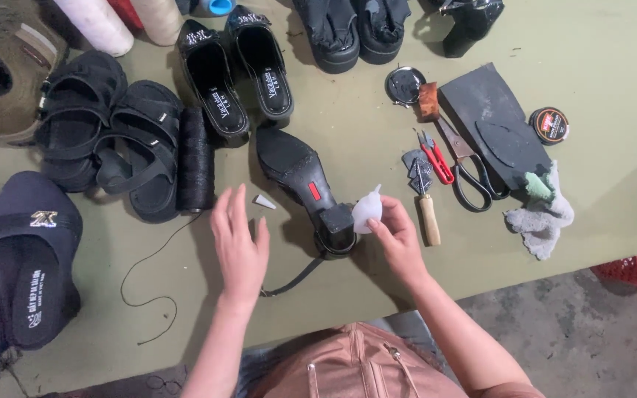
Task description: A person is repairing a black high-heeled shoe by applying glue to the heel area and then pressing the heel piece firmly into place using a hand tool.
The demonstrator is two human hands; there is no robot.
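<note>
The right hand (pixel 399 239) pinched a small white squeeze bottle (pixel 367 210), its nozzle tipped up, against the block heel of a black high-heeled shoe (pixel 305 184) lying sole-up near the front of the green table (pixel 599 44). The left hand (pixel 241 247) hovered spread and empty just beside the shoe, touching nothing. A small white cap (pixel 264 201) lay loose between that hand and the sole, so the bottle appeared already opened; no glue could be seen on the heel, and the shoe's strap trailed unfastened toward the table's front edge.

Room was tight. To the right lay a wooden-handled tool (pixel 429 217), red snips (pixel 436 158), large scissors (pixel 470 166), a dark rubber sheet (pixel 495 121) and a grey rag (pixel 543 214). To the left sat a spool of black thread (pixel 196 158) and black sandals (pixel 123 136), with navy slippers (pixel 20 258) at the far edge. The barest cloth lay in front of the left hand, crossed by a loose thread.
</note>
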